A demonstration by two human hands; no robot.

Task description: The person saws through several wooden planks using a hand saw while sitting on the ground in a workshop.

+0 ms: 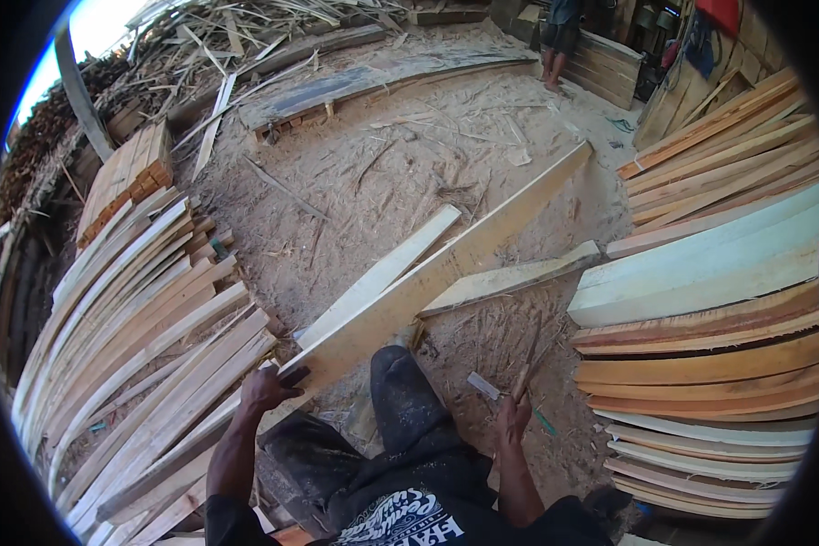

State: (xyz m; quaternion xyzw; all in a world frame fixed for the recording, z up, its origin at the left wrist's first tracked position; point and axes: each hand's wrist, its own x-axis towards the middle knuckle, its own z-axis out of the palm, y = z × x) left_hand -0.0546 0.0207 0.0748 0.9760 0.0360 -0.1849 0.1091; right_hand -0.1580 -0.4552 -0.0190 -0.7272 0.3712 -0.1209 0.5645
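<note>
A long pale wooden plank [464,255] slants on edge in front of me, from lower left to upper right. Its near end is gripped by my left hand [268,389], fingers curled over the edge, beside a small dark patch. My right hand [513,419] hangs low beside my right leg, closed around the lower end of a long, thin, brown stick-like tool [529,355]. A small grey-white flat piece [484,386] shows just left of that hand; I cannot tell whether it belongs to the tool. A shorter plank [382,273] lies behind the long one.
Another board [510,284] lies under the long plank on sawdust-covered ground. Stacked boards line the left [155,318] and right [701,364]. A wide, weathered slab [382,82] lies across the back, before scrap wood. A person [555,45] stands barefoot at the far right.
</note>
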